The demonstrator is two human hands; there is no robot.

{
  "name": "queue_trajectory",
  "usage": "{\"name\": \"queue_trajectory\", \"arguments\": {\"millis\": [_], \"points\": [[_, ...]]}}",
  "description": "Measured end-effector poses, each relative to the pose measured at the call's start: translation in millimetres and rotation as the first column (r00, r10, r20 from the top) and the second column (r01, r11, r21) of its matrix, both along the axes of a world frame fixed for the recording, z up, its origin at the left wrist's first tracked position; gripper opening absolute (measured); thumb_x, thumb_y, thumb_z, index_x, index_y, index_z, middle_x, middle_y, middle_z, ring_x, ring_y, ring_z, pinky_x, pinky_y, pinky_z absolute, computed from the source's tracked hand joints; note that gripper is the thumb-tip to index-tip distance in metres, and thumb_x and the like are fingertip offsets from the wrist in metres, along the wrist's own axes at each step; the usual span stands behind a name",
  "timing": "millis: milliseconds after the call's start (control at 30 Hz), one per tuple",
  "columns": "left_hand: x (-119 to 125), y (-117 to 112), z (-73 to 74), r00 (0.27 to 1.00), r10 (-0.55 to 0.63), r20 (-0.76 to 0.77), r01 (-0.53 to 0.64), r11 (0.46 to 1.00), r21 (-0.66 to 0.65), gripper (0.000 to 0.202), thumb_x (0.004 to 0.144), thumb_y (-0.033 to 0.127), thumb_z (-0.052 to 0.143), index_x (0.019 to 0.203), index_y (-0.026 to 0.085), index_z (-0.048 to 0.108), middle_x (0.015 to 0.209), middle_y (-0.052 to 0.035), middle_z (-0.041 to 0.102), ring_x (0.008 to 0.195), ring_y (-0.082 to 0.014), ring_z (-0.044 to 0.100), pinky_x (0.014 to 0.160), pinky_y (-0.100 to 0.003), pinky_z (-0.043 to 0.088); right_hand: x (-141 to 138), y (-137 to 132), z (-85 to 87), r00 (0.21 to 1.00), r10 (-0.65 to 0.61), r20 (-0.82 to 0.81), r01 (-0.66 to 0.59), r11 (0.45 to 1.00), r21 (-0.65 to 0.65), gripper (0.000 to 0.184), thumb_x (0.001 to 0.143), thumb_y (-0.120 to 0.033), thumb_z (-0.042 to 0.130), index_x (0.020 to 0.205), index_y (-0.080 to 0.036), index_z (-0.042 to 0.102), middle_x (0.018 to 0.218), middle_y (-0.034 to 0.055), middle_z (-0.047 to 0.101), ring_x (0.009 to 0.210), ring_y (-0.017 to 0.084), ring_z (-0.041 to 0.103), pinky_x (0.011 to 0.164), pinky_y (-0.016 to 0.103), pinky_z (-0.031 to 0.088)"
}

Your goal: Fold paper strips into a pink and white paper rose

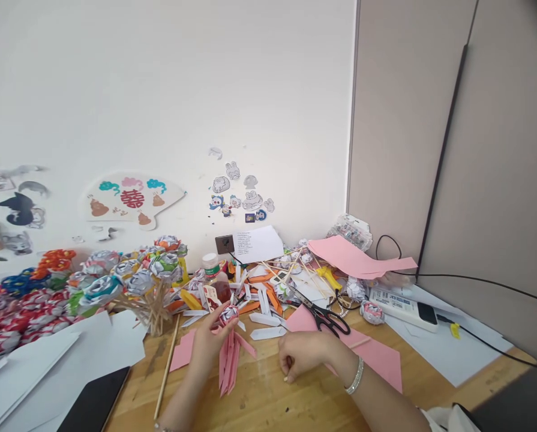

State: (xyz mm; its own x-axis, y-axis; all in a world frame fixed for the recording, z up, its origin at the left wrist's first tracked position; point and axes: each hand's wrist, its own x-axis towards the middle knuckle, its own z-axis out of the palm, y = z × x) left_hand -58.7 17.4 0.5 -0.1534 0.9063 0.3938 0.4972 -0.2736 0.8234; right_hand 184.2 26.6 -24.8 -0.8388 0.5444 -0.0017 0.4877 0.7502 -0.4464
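My left hand [209, 342] is closed round a small crumpled paper rosebud [229, 314], white with pink and dark marks. Just below it, a bundle of folded pink paper strips [227, 363] fans out over the table; whether the two are joined is hidden. To the right, my right hand [306, 354] hovers low over the wood with its fingers curled in. A small pale tip shows under those fingers, but what they hold is hidden. Behind that wrist lies pink paper [380, 357], with a thin stick [360, 342] partly covered by the arm. Black-handled scissors [329, 318] lie beyond.
Paper flowers on sticks [137, 279] crowd the left. A jar [216, 279] stands behind my left hand, among folded paper strips [268, 332]. A dark tablet-like slab [95, 402], a long stick [167, 366], a white power strip [403, 309] and black cables lie around.
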Motion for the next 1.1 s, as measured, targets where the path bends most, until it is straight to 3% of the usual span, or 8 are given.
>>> {"name": "queue_trajectory", "arguments": {"millis": [67, 167, 300, 400, 567, 767, 933, 1100], "points": [[4, -2, -1.0, 1.0, 0.0, 0.001, 0.0, 0.999, 0.046, 0.048, 0.063, 0.046, 0.068, 0.102, 0.019, 0.066, 0.106, -0.0076, 0.069, 0.097, -0.0261, 0.062, 0.086, -0.036, 0.047, -4, -5, 6.8, 1.0, 0.017, 0.014, -0.018, 0.998, 0.057, 0.004, 0.07, -0.016, 0.07, 0.068, -0.018, 0.068, 0.068, -0.0027, 0.062, 0.063, 0.011, 0.056, 0.054, 0.018, 0.038], [12, -6, -3.9, 1.0, 0.007, -0.006, -0.007, 0.997, 0.08, 0.043, 0.063, 0.041, 0.068, 0.1, 0.019, 0.067, 0.106, -0.0082, 0.07, 0.102, -0.028, 0.061, 0.09, -0.039, 0.046, -10, -15, 23.7, 0.963, -0.212, -0.166, 0.234, 0.964, 0.126, 0.012, 0.081, -0.013, 0.056, 0.084, -0.02, 0.065, 0.073, -0.001, 0.064, 0.064, 0.014, 0.056, 0.055, 0.021, 0.037], [21, -10, -10.9, 0.991, -0.098, -0.094, 0.106, 0.991, 0.079, 0.039, 0.065, 0.036, 0.069, 0.102, 0.023, 0.066, 0.103, -0.0058, 0.071, 0.1, -0.028, 0.063, 0.088, -0.039, 0.047, -16, -25, 41.4, 0.793, -0.313, -0.523, 0.406, 0.911, 0.07, 0.01, 0.087, -0.016, 0.05, 0.09, -0.02, 0.059, 0.08, -0.0001, 0.063, 0.072, 0.014, 0.058, 0.061, 0.022, 0.039], [26, -10, -19.5, 0.966, -0.178, -0.186, 0.201, 0.974, 0.108, 0.041, 0.066, 0.033, 0.071, 0.106, 0.024, 0.066, 0.105, -0.0065, 0.07, 0.098, -0.0272, 0.063, 0.087, -0.039, 0.047, -19, -25, 40.4, 0.708, -0.268, -0.653, 0.463, 0.875, 0.143, 0.012, 0.087, -0.011, 0.049, 0.087, -0.019, 0.059, 0.083, 0.0019, 0.061, 0.079, 0.015, 0.057, 0.07, 0.025, 0.042], [29, -9, -28.2, 0.912, -0.222, -0.344, 0.283, 0.949, 0.137, 0.048, 0.067, 0.029, 0.072, 0.114, 0.025, 0.061, 0.107, -0.0081, 0.069, 0.097, -0.0263, 0.062, 0.086, -0.038, 0.047, -20, -19, 29.8, 0.721, -0.108, -0.685, 0.378, 0.889, 0.258, 0.012, 0.09, -0.017, 0.05, 0.086, -0.019, 0.061, 0.086, 0.0031, 0.058, 0.082, 0.015, 0.055, 0.073, 0.026, 0.044], [29, -15, -22.0, 0.849, -0.268, -0.454, 0.347, 0.933, 0.098, 0.057, 0.066, 0.023, 0.071, 0.121, 0.025, 0.055, 0.107, -0.0081, 0.068, 0.097, -0.0252, 0.061, 0.084, -0.038, 0.048, -18, -17, 30.5, 0.813, 0.03, -0.581, 0.237, 0.895, 0.379, 0.014, 0.09, -0.024, 0.054, 0.083, -0.017, 0.063, 0.086, 0.0044, 0.061, 0.084, 0.015, 0.057, 0.075, 0.026, 0.047], [30, -18, -18.3, 0.795, -0.369, -0.482, 0.444, 0.895, 0.048, 0.057, 0.069, 0.024, 0.068, 0.124, 0.026, 0.051, 0.113, -0.0087, 0.065, 0.102, -0.0247, 0.059, 0.088, -0.039, 0.046, -18, -14, 27.2, 0.872, 0.053, -0.487, 0.215, 0.852, 0.478, 0.016, 0.089, -0.027, 0.055, 0.081, -0.017, 0.064, 0.079, 0.0039, 0.065, 0.08, 0.015, 0.058, 0.071, 0.025, 0.046], [33, -21, -14.3, 0.786, -0.386, -0.483, 0.451, 0.892, 0.022, 0.059, 0.068, 0.022, 0.068, 0.124, 0.026, 0.05, 0.113, -0.0091, 0.065, 0.1, -0.0255, 0.059, 0.087, -0.04, 0.046, -18, -17, 26.0, 0.905, 0.052, -0.422, 0.209, 0.809, 0.549, 0.017, 0.092, -0.021, 0.049, 0.083, -0.017, 0.062, 0.08, 0.0033, 0.066, 0.079, 0.015, 0.058, 0.07, 0.025, 0.045]]}}
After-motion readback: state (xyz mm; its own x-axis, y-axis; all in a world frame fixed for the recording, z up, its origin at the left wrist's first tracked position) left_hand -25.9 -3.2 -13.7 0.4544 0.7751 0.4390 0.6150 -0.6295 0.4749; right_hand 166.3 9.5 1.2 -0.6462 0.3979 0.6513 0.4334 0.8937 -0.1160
